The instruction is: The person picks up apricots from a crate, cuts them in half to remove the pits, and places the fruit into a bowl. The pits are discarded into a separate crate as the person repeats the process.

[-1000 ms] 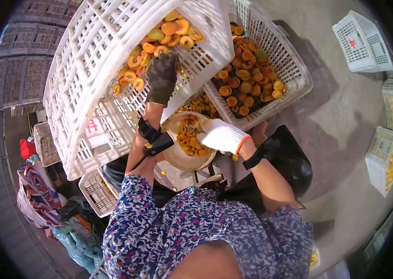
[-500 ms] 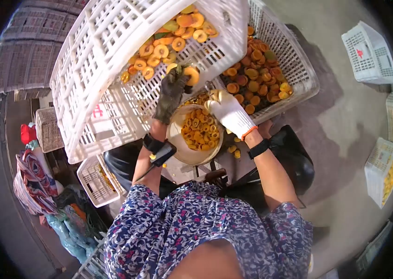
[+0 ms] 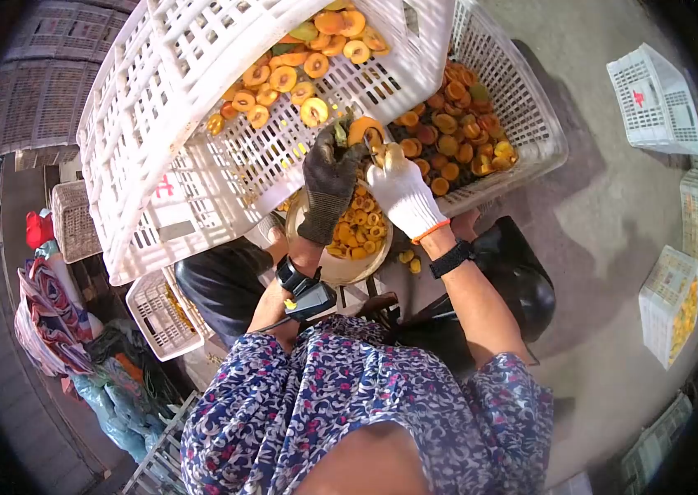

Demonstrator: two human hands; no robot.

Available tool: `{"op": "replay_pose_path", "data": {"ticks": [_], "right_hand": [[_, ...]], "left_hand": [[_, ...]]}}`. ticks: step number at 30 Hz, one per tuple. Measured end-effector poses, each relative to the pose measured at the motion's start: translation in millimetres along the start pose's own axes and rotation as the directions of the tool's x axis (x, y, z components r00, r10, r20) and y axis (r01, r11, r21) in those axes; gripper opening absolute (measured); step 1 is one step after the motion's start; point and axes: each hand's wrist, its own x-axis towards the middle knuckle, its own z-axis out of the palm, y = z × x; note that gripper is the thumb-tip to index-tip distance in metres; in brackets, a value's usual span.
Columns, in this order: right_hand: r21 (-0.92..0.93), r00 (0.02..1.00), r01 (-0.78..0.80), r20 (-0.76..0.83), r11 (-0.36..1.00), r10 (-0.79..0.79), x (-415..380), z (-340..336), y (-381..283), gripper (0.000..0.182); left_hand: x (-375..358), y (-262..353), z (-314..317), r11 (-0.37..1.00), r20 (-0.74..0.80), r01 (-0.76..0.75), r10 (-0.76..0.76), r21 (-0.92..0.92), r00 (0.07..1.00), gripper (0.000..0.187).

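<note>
My left hand (image 3: 329,169), in a dark glove, is closed on an orange peach half (image 3: 365,130) with its hollow turned up. Against that half's lower edge is my right hand (image 3: 396,183), in a white glove with fingers pinched; what they grip is too small to make out. Above, a tilted white crate (image 3: 217,62) holds more peach halves (image 3: 283,79). Behind the right hand, a second white crate (image 3: 543,136) contains a heap of orange halves (image 3: 452,124). Below the hands a pale bucket (image 3: 349,268) holds small yellow-orange fruit pieces (image 3: 359,227), partly hidden by the left forearm.
Fruit scraps (image 3: 409,261) lie on the floor beside the bucket. A small white crate (image 3: 169,318) stands at lower left, near bundled cloth (image 3: 52,313). Other crates (image 3: 654,99) stand along the right, one with yellow fruit (image 3: 683,322). Stacked crates (image 3: 52,99) fill the upper left.
My left hand has moved right and away from the tilted crate, bringing the peach half to my right hand. My right hand has shifted slightly and now meets it.
</note>
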Motion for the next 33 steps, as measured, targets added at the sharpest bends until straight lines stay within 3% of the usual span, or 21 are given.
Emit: {"op": "replay_pose_path", "data": {"ticks": [1,3,7,8,9,10,11,12,13,15,16,17,18,20,23,25,27,29,31,32,33], "right_hand": [[0.0,1.0,-0.004,0.0,1.0,0.004,-1,-2,-2,0.024],[0.353,0.987,-0.12,-0.059,0.928,0.15,-3,-9,-10,0.022],[0.413,0.948,-0.319,0.126,0.853,0.293,-1,-21,-19,0.026],[0.463,0.937,-0.349,0.154,0.815,0.314,-2,-24,-21,0.028],[0.511,0.924,-0.381,0.186,0.771,0.334,-2,-25,-22,0.03],[0.512,0.925,-0.38,0.187,0.77,0.332,-2,-20,-20,0.03],[0.362,0.978,-0.209,0.101,0.908,0.184,-4,-11,-14,0.03],[0.184,0.999,-0.022,0.048,0.983,0.014,-6,-6,-12,0.03],[0.183,0.999,-0.022,0.052,0.983,0.012,-5,-5,-14,0.03],[0.393,0.96,-0.271,0.173,0.878,0.219,-7,-3,-20,0.031],[0.338,0.988,-0.154,0.082,0.929,0.134,-9,-2,-20,0.033],[0.336,0.987,-0.157,0.083,0.929,0.138,-9,-6,-19,0.033],[0.447,0.943,-0.31,0.254,0.839,0.214,-7,-24,-27,0.035],[0.545,0.862,-0.473,0.447,0.692,0.237,-10,-37,-32,0.039],[0.463,0.863,-0.406,0.478,0.788,0.164,-6,-35,-29,0.038],[0.496,0.893,-0.367,0.424,0.787,0.15,-9,-31,-30,0.036],[0.542,0.79,-0.545,0.588,0.639,0.175,-11,-34,-33,0.03],[0.636,0.805,-0.525,0.586,0.566,0.088,-12,-21,-26,0.03],[0.665,0.674,-0.707,0.737,0.24,-0.057,-13,-14,-23,0.031],[0.685,0.681,-0.723,0.729,0.095,-0.076,-14,-15,-25,0.034],[0.686,0.682,-0.72,0.727,0.105,-0.08,-15,-15,-26,0.034]], "left_hand": [[-1,2,1,1.0,0.004,-0.011,0.011,0.003,1.0,0.036],[-2,9,-1,0.999,0.033,0.018,-0.019,0.04,0.999,0.037],[3,12,-16,0.994,0.191,0.012,-0.032,0.106,0.981,0.044],[-1,16,-22,0.955,0.184,0.201,-0.162,-0.22,0.969,0.049],[-5,21,-27,0.778,0.221,0.358,-0.283,-0.516,0.933,0.053],[-1,20,-29,0.589,0.222,0.341,-0.267,-0.733,0.938,0.056],[3,14,-27,0.588,0.22,0.342,-0.27,-0.733,0.937,0.056],[6,5,-22,0.941,0.09,0.074,-0.047,-0.331,0.995,0.05],[10,15,-15,0.956,0.092,-0.229,0.215,0.184,0.972,0.052],[5,31,-3,0.981,0.015,-0.161,0.16,0.107,0.987,0.054],[6,33,0,0.98,-0.02,0.037,-0.042,-0.195,0.999,0.054],[7,34,2,0.85,0.01,0.219,-0.244,-0.479,0.97,0.054],[7,34,3,0.608,0.101,0.361,-0.419,-0.707,0.902,0.055],[11,29,-2,0.632,0.16,0.357,-0.349,-0.688,0.924,0.055],[14,16,-13,0.73,0.236,0.315,-0.213,-0.607,0.948,0.055],[19,13,-15,0.624,0.428,0.386,-0.091,-0.679,0.899,0.05],[15,14,-16,0.694,0.402,0.391,-0.158,-0.605,0.902,0.047],[11,16,-12,0.559,0.444,0.465,-0.183,-0.687,0.877,0.045],[9,2,-12,0.554,0.402,0.458,-0.229,-0.695,0.887,0.052],[11,-4,-17,0.453,0.343,0.468,-0.333,-0.758,0.878,0.051],[16,-7,-22,0.353,0.289,0.456,-0.433,-0.817,0.854,0.05]]}}
